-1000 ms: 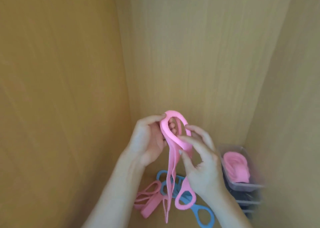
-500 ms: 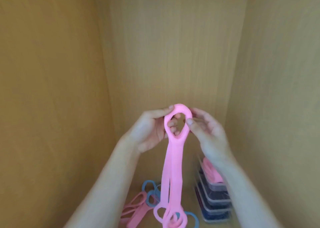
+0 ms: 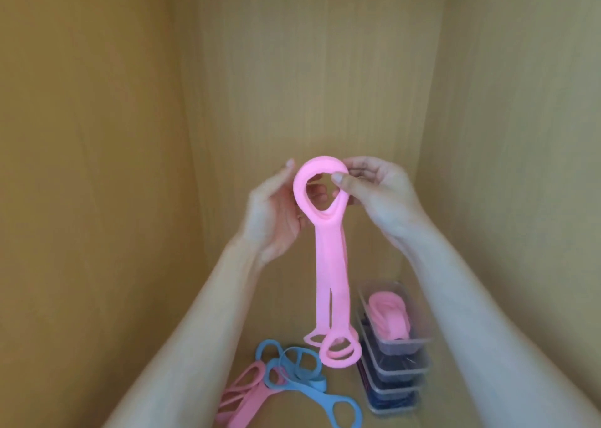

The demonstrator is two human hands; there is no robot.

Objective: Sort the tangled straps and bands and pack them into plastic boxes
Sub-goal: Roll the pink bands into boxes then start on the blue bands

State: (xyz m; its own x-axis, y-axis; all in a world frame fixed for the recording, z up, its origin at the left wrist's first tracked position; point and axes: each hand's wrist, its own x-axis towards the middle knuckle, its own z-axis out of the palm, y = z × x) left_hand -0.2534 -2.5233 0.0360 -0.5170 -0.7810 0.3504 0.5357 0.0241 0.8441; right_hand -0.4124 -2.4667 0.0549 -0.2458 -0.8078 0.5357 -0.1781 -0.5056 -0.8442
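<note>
A pink rubber strap (image 3: pixel 331 265) with ring ends hangs in the air, folded so that its top rings lie together. My left hand (image 3: pixel 276 213) holds the left side of the top ring, fingers behind it. The right side of that ring is pinched by my right hand (image 3: pixel 374 193), thumb in front. The strap's lower rings dangle just above the floor. Below lie blue straps (image 3: pixel 292 369) and another pink strap (image 3: pixel 247 398) in a loose tangle. A stack of clear plastic boxes (image 3: pixel 395 367) stands at the lower right, the top one open with pink straps (image 3: pixel 390 317) coiled inside.
Wooden walls close in on the left (image 3: pixel 97 200), back (image 3: pixel 309 69) and right (image 3: pixel 520 200). The wooden floor (image 3: pixel 338 401) shows between the loose straps and the box stack.
Both hands lifted the pink strap higher and apart from the pile; its lower rings now hang free. My right hand shifted from the strap's middle up to the top ring.
</note>
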